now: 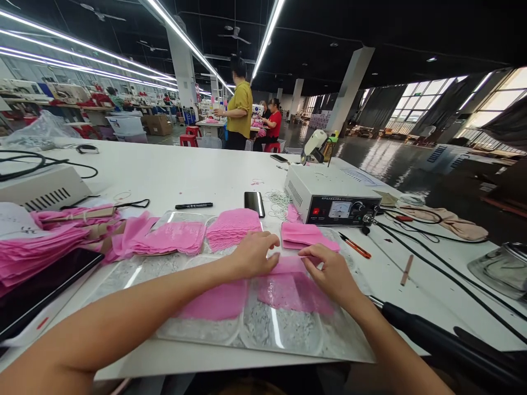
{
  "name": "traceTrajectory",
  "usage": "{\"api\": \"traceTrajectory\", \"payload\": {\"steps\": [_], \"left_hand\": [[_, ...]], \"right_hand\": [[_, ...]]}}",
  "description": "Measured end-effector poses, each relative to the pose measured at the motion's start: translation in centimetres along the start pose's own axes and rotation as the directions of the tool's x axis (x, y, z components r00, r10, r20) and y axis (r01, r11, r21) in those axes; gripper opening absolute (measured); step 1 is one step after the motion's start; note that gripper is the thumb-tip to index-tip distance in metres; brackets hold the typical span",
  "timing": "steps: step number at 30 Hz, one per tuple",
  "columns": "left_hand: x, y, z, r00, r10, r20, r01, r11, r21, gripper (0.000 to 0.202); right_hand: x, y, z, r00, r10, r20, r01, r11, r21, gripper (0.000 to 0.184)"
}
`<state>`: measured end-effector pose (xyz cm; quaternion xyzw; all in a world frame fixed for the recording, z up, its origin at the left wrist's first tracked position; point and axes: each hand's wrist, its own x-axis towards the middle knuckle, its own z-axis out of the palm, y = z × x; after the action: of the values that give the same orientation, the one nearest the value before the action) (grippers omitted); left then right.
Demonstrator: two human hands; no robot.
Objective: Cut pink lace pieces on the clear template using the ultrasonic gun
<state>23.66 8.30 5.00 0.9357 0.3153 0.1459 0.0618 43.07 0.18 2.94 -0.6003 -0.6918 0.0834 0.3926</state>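
My left hand [254, 253] and my right hand [329, 271] both rest with curled fingers on a pink fabric piece [288, 285] that lies on a clear plastic template sheet [284, 329] at the table's near edge. The fingertips of both hands pinch the piece's far edge. A second pink piece [218, 302] lies under my left forearm. More pink pieces [233, 227] sit just beyond my hands, and a folded one [304, 235] lies near my right hand.
A white control box [329, 197] with a dial and cables stands right of centre. A black phone [254, 203], a marker [193, 206] and an orange tool [356, 247] lie nearby. A stack of pink fabric [37, 247] fills the left. People work at tables far back.
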Motion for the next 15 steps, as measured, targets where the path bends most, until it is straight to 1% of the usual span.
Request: {"api": "traceTrajectory", "payload": {"steps": [3, 4, 5, 7, 8, 12, 15], "left_hand": [[-0.8, 1.1, 0.6, 1.000, 0.030, 0.000, -0.030, 1.000, -0.010, 0.044], [-0.9, 1.4, 0.8, 1.000, 0.031, -0.004, -0.031, 0.999, -0.009, 0.045], [-0.9, 1.7, 1.1, 1.000, 0.029, -0.010, -0.029, 1.000, -0.007, 0.040], [-0.5, 1.8, 1.6, 0.999, 0.027, -0.026, -0.028, 1.000, -0.006, 0.020], [-0.3, 1.7, 1.8, 0.999, 0.029, -0.033, -0.029, 1.000, -0.006, 0.013], [0.4, 0.4, 2.1, 0.998, 0.034, -0.050, -0.034, 0.999, 0.005, 0.017], [1.0, -0.7, 1.5, 0.997, 0.034, -0.072, -0.033, 0.999, 0.021, 0.019]], "right_hand": [[0.1, -0.5, 0.0, 1.000, -0.008, 0.007, 0.008, 1.000, 0.012, 0.015], [0.1, -0.7, -0.1, 1.000, -0.012, 0.011, 0.012, 1.000, 0.016, 0.016], [0.1, -0.8, -0.2, 1.000, -0.017, 0.016, 0.016, 1.000, 0.020, 0.016], [0.1, -1.1, -0.3, 0.999, -0.026, 0.021, 0.025, 0.999, 0.027, 0.016], [0.1, -1.1, -0.5, 0.999, -0.029, 0.020, 0.028, 0.999, 0.028, 0.017], [0.3, -0.4, -0.6, 1.000, -0.029, -0.010, 0.030, 0.999, 0.027, 0.017], [1.1, 0.5, -0.3, 0.997, -0.032, -0.064, 0.034, 0.999, 0.034, 0.015]]}}
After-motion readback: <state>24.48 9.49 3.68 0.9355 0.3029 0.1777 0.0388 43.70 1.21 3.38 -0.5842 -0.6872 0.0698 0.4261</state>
